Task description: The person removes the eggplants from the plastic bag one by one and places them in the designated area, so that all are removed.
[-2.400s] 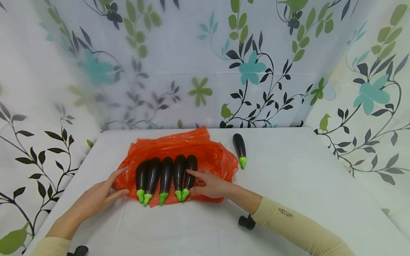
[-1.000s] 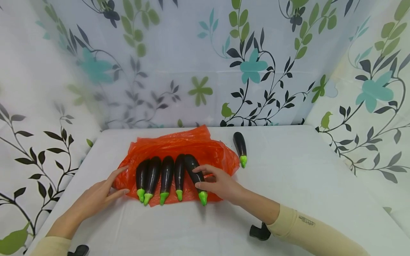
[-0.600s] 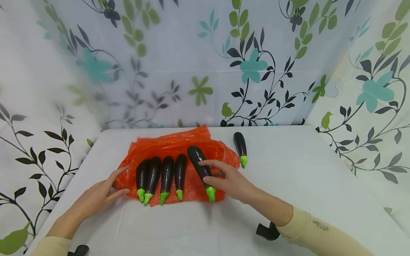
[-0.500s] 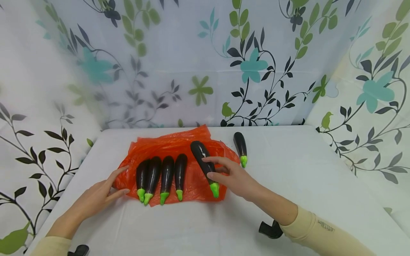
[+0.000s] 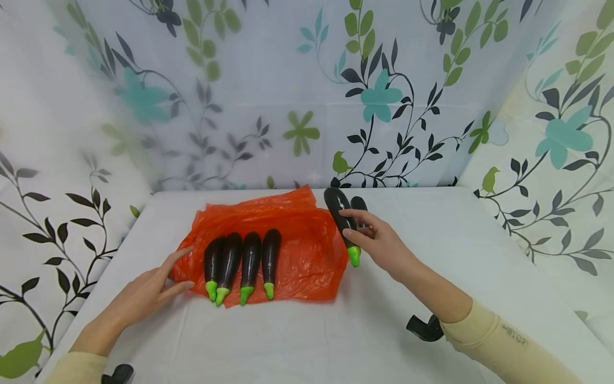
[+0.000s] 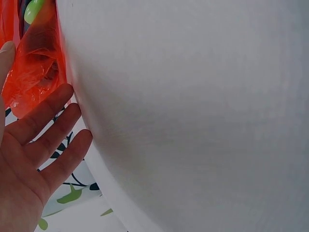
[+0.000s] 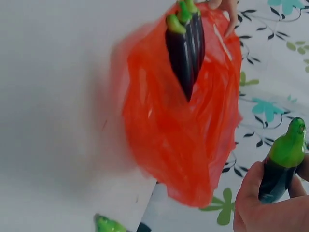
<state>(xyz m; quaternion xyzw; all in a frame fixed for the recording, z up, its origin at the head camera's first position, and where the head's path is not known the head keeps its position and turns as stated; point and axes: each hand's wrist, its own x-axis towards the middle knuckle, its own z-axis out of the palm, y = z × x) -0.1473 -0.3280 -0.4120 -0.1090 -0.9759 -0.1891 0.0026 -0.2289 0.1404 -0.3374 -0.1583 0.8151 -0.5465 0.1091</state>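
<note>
Right hand (image 5: 384,242) pinches glossy eggplant (image 5: 337,205) mid-body at right edge of red plastic bag (image 5: 307,261). Left hand (image 5: 144,290) spread, at bag's left edge. Eggplant looks stiff, probably light, slippery; best grip mid-body, thumb opposing fingers.

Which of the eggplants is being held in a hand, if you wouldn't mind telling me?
The eggplant in the right hand; four others lie on the red plastic, and a sixth is partly hidden behind that hand.
</note>
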